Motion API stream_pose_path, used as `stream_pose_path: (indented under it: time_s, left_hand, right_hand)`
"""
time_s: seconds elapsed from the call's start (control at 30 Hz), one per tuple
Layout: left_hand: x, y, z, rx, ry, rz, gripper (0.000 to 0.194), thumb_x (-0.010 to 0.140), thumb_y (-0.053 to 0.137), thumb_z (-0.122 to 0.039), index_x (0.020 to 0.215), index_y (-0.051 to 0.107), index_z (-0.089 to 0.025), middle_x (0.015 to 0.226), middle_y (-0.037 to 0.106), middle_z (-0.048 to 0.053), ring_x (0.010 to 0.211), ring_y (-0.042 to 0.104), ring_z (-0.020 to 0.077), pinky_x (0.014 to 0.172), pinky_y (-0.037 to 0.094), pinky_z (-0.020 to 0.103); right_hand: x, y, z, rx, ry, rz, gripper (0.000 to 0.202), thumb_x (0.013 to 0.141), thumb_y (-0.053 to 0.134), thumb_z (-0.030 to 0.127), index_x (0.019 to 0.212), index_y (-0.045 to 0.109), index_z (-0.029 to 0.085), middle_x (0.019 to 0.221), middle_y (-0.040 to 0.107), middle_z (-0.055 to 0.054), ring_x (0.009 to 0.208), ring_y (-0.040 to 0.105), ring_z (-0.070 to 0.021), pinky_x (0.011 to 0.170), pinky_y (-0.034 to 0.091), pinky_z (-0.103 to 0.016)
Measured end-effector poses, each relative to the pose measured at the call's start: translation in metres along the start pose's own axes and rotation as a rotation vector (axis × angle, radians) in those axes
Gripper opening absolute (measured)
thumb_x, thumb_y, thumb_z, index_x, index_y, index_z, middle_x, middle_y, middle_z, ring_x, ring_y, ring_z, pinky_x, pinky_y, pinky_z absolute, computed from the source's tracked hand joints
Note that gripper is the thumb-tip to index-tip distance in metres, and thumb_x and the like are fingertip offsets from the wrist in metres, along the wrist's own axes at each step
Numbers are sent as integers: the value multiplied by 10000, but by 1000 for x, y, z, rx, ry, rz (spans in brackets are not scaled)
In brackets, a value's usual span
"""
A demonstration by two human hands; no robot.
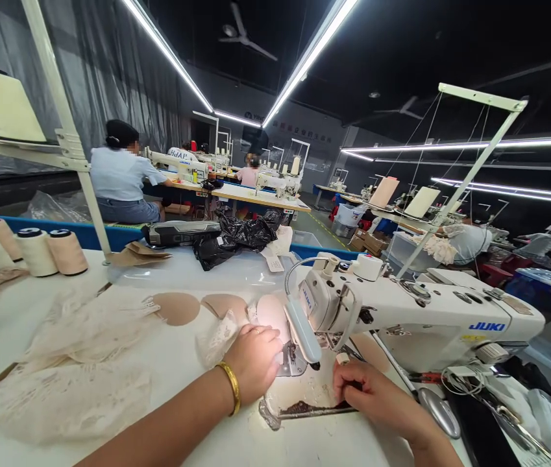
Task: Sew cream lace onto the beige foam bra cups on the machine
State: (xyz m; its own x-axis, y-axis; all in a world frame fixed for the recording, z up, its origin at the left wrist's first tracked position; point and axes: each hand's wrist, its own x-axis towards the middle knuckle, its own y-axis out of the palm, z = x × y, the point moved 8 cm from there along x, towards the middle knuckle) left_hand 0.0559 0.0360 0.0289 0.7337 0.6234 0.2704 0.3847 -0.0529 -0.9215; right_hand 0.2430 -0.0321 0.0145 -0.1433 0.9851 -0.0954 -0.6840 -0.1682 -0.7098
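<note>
Left of the presser foot, my left hand (254, 360), with a gold bangle on its wrist, lies with its fingers bent over pale lace fabric (221, 337). Just beyond its fingers is a light pink rounded pad (272, 311). My right hand (365, 389) rests on the bed plate at the right of the needle, fingers curled in. A small pale bit shows at its fingertips, too small to name. Both hands are in front of the white sewing machine (431, 318), whose lamp (303, 329) hides part of the needle area.
More lace pieces (80, 395) lie at left, beside a beige oval pad (176, 308). Thread cones (67, 253) stand at far left. A black plastic bag (236, 240) sits behind. At right are a computer mouse (438, 412) and scissors (518, 421). A co-worker (126, 175) sits ahead.
</note>
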Motion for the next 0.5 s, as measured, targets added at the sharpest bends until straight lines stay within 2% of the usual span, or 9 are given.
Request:
stream_pose_path:
  time_s: [0.13,0.2,0.27,0.37,0.5]
  left_hand:
    - [4,-27,0,26,-11,-23,130,861,687,-232,986,713,-208,1189,695,105,1114,618,329,980,477,522]
    - [6,-39,7,57,-24,-7,108,906,616,-197,961,709,-195,1106,700,107,1039,621,319,950,478,517]
    - [4,-44,16,71,-22,33,197,921,529,-106,937,710,-181,1024,702,108,975,624,303,929,480,499]
    - [-7,-34,26,67,0,119,233,892,515,-42,892,705,-178,950,692,94,915,625,285,882,494,462]
    - [-24,-11,30,67,-43,162,97,894,611,-117,893,676,-189,999,674,80,942,614,294,824,498,439]
  right_hand:
    - [-9,-9,-12,-70,39,-78,219,854,492,184,898,702,226,937,645,-43,827,589,-218,733,435,-310]
    - [-15,-11,-13,-140,45,-96,221,918,495,218,1002,699,232,992,655,-51,861,611,-226,771,457,-325]
    - [-20,-11,-10,-202,36,-105,214,975,476,249,1028,683,234,1001,651,-52,851,618,-221,765,461,-329]
    - [-21,-1,7,-227,-39,-77,219,1032,449,258,995,664,239,968,649,-36,858,622,-208,764,453,-317]
    - [-9,21,42,-257,-243,-8,202,1042,472,208,999,667,237,958,661,-29,900,618,-201,793,444,-303]
